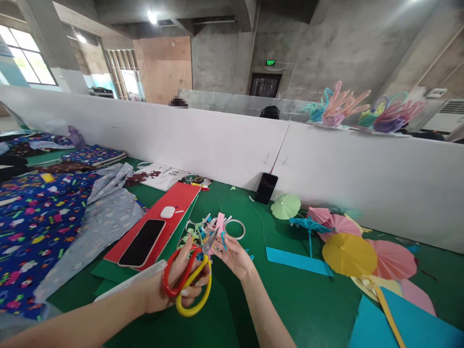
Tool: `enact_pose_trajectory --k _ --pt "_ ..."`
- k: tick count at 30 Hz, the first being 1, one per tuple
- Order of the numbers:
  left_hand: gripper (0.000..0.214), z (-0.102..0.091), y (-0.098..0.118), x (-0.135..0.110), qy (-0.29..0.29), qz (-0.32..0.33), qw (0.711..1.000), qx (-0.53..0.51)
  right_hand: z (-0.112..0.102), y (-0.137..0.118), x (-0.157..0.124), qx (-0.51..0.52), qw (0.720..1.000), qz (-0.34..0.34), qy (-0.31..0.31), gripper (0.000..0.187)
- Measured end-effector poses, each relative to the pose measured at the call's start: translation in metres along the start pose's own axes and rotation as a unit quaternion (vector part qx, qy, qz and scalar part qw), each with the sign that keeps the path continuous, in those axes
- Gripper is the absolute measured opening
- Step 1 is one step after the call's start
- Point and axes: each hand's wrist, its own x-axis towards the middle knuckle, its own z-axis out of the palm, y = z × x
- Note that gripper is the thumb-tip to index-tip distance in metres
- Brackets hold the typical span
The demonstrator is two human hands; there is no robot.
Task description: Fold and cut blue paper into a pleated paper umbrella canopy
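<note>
My left hand (pixel 176 275) is closed round a pair of scissors (pixel 195 273) with one red and one yellow handle loop. The metal blades point up and to the right, close to my right hand (pixel 234 256). Between the fingertips of that hand is a small piece of blue paper (pixel 223 240), right beside the blades. Behind both hands lies a heap of paper scraps (pixel 203 227) in white, green, pink and blue, partly covered by my fingers. A roll of clear tape (pixel 235 229) rests just beyond my right hand.
A phone (pixel 142 242) and a white earbud case (pixel 167 212) lie on a red board (pixel 181 198) at left, near patterned fabric (pixel 43 217). Paper umbrellas (pixel 350 254), a blue paper strip (pixel 299 261) and blue sheets (pixel 373 324) spread rightward. Another phone (pixel 266 187) leans against the white partition (pixel 217 140).
</note>
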Motion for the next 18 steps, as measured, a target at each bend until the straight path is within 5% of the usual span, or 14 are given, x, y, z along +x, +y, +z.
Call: enact_pose_trajectory --k 6,18 --pt "0.075 -0.005 -0.002 0.005 -0.023 -0.004 0.999 -0.04 0.014 0.008 0.013 0.021 1.0 -0.019 0.006 0.023" --pt "0.069 -0.01 0.01 0.003 -0.057 0.059 0.991 -0.107 0.003 0.01 0.021 -0.091 0.995 0.018 0.023 0.027"
